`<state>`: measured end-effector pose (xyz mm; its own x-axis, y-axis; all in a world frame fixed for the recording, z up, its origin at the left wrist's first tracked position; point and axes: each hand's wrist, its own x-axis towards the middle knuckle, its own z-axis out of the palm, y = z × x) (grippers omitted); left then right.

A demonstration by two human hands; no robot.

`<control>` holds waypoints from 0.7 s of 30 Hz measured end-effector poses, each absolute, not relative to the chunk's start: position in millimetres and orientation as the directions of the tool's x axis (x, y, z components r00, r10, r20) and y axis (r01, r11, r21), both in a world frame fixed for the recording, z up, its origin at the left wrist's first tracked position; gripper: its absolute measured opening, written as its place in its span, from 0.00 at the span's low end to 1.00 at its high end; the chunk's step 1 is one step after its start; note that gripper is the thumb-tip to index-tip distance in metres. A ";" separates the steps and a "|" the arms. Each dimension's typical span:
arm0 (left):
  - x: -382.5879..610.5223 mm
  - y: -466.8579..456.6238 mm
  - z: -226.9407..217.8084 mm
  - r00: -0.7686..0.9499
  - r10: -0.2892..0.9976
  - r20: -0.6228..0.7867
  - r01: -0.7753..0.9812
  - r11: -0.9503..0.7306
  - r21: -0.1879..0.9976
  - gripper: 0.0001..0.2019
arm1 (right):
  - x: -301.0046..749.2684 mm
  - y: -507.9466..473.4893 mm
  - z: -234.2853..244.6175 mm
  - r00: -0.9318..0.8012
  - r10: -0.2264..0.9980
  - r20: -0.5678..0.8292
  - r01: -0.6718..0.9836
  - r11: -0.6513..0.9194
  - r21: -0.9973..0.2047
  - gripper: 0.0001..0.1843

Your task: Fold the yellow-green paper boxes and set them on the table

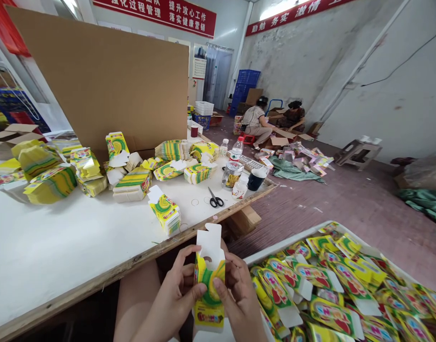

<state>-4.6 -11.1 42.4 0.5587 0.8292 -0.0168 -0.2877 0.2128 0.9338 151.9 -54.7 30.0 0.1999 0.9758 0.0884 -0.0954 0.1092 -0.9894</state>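
Observation:
Between both hands, in front of my lap, is a small yellow and green printed carton [211, 311] with its white top flaps standing up. My left hand [180, 289] grips its left edge, thumb on the printed front. On the opposite edge my right hand [239, 289] holds it the same way, fingers wrapped behind. A stack of flat cartons [164, 211] lies on the white table [96, 228] just beyond. To the right, a white bin [285, 244] is heaped with folded cartons [323, 275], some with white flaps sticking out.
Bundles of flat cartons [132, 183] line the table before a tall cardboard sheet [125, 80]. Scissors [215, 198], a glass jar [233, 175], a dark cup [256, 178] and bottles stand near its right edge. Two people [255, 121] sit among boxes farther back.

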 end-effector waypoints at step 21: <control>-3.3 -15.3 45.2 0.627 0.777 -0.045 -0.320 0.310 0.895 0.29 | 164.4 -49.4 38.3 0.203 0.956 0.212 0.185 0.175 -0.967 0.10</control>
<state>-3.3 -15.3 45.2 0.6273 0.7775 -0.0450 -0.3204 0.3103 0.8950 164.4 -49.4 38.3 0.2033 0.9559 0.2122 0.1848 0.1754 -0.9670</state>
